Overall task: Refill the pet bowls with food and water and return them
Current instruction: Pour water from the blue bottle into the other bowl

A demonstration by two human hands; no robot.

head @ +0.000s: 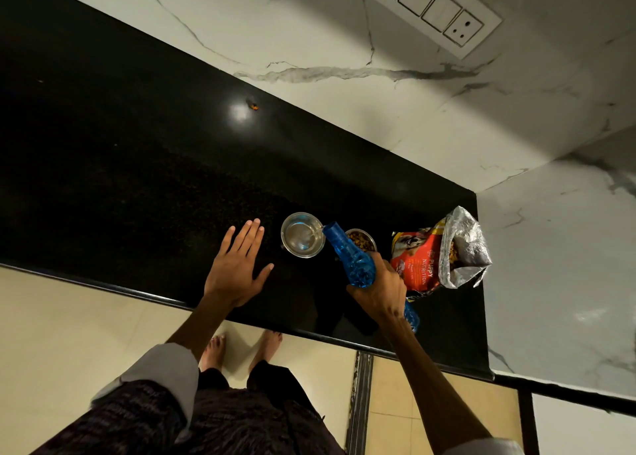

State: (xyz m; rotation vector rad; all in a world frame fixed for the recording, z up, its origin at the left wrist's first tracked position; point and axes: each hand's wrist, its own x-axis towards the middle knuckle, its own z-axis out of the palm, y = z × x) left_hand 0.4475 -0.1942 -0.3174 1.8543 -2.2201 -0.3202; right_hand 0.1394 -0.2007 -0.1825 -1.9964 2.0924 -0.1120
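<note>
**Head view: water going into the steel bowl**

Head camera is looking down on a black stone counter (137, 179) set against marble-patterned walls. The right hand (382, 289) is wrapping its fingers tightly around the body of a blue plastic bottle (354, 261) and tipping it so the open mouth is reaching just over the rim of the water bowl (303, 235). A thin stream appears to be running into the bowl, which is already holding some clear water. Gripping low on the bottle seems to be giving the hand leverage over the tilt, keeping the pour slow.

The left hand (237, 265) is lying flat on the counter with fingers spread, holding nothing, just beside the water bowl but not touching it, probably bracing the person while they are leaning in.

Just behind the bottle, the food bowl (361, 240) is sitting with brown kibble already in it, partly hidden by the bottle neck. The opened puppy food bag (444, 255) is standing near the corner, its foil top gaping, close enough to have served the food bowl.

Judging from this, feeding is done, watering is under way, and carrying both bowls back is remaining.
</note>
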